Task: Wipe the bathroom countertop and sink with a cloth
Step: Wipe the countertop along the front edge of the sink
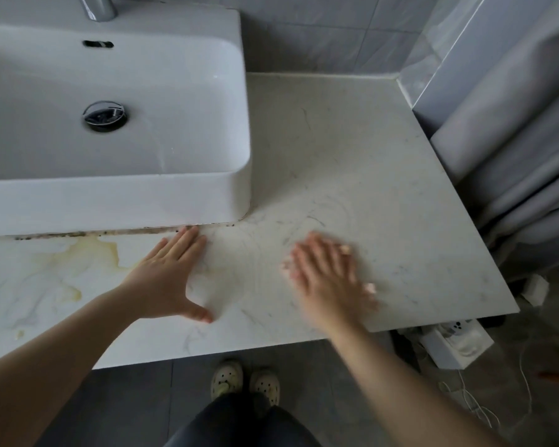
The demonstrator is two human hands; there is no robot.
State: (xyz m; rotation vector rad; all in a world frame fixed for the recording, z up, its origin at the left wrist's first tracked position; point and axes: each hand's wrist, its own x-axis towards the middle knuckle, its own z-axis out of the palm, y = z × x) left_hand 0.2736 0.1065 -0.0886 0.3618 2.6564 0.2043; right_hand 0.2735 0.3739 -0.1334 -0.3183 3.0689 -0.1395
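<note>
The pale marble tabletop [352,140] is seen filling the view, with the white sink [175,195] seated on its left part and a grey curtain [530,156] hung past its right edge. Both hands are laid flat along the front strip. The left hand [171,272] is pressed down with straight fingers just before the sink's front right corner. The right hand [326,275] is spread flat, blurred, nearer the right edge. A yellow stain [88,253] is spotted toward the front left, beyond the left hand. Small pink scraps, judged to be the cloth [370,288], are glimpsed at the right hand's edges. The rest is hidden under the palm, so its long axis cannot be told. Stain and sink both lie leftward of the cloth, and the left hand is found in between.
</note>
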